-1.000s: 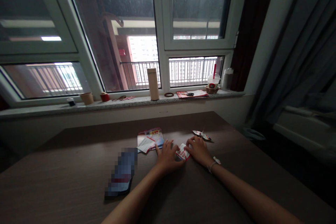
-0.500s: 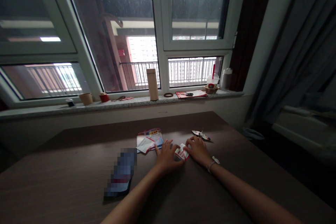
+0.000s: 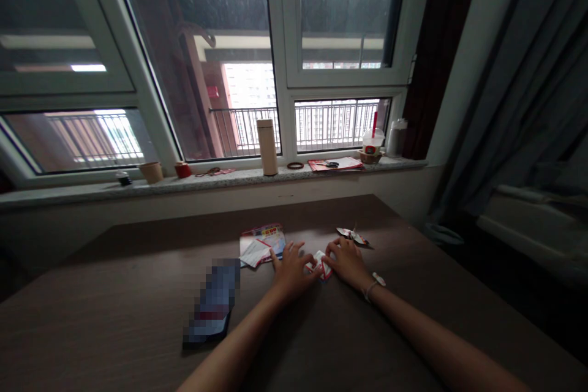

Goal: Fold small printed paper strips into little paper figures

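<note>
A small piece of folded paper [image 3: 326, 271], white with red edges, lies on the brown table between my two hands. My left hand [image 3: 294, 272] bends over its left side, thumb and forefinger brought together on the paper, the other fingers spread towards the flyers. At the paper's right and far edge, my right hand [image 3: 348, 262] presses down with curled fingers, partly covering it. A light bracelet [image 3: 370, 288] circles my right wrist. Just beyond my left fingertips are a colourful printed flyer [image 3: 271, 235] and a white folded sheet [image 3: 255, 253] on top of it.
A small folded paper shape [image 3: 353, 236] sits beyond my right hand. Left of my left arm lies a dark, pixelated flat object [image 3: 212, 303]. The windowsill [image 3: 220, 180] holds a tan flask [image 3: 267, 148], a lidded cup [image 3: 372, 142], scissors [image 3: 331, 164] on papers and a paper cup [image 3: 151, 172].
My left thumb and forefinger have closed in to the right over the paper. The red printed marks that showed on it are now mostly covered. My right hand has barely moved.
</note>
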`<state>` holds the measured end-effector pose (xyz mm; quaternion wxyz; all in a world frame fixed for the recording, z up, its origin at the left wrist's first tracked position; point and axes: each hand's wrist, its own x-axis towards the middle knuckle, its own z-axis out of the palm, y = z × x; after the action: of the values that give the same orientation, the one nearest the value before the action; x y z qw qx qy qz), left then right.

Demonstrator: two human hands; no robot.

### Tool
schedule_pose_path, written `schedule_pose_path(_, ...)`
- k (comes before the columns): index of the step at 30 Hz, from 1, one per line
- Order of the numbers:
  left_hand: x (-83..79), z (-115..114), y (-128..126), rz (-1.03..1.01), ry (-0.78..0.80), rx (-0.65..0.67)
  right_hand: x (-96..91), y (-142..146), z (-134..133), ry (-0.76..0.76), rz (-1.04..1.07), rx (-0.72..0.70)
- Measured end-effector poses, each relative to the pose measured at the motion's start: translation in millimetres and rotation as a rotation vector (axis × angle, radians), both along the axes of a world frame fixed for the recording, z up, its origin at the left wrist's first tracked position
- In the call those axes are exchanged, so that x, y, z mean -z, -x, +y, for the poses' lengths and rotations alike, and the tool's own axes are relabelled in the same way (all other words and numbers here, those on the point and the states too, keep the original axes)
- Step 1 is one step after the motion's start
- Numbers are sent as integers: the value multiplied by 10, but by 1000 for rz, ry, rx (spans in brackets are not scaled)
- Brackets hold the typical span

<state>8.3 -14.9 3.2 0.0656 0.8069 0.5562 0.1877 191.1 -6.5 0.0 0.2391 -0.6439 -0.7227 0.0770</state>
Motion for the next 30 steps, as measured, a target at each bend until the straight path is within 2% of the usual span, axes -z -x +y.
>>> schedule_pose_path(19, 27, 18, -71, 12, -8, -22, 49, -19, 45, 17, 22, -4)
schedule_pose_path(30, 46, 29, -71, -24, -41, 14, 75, -40, 80, 22, 56, 10)
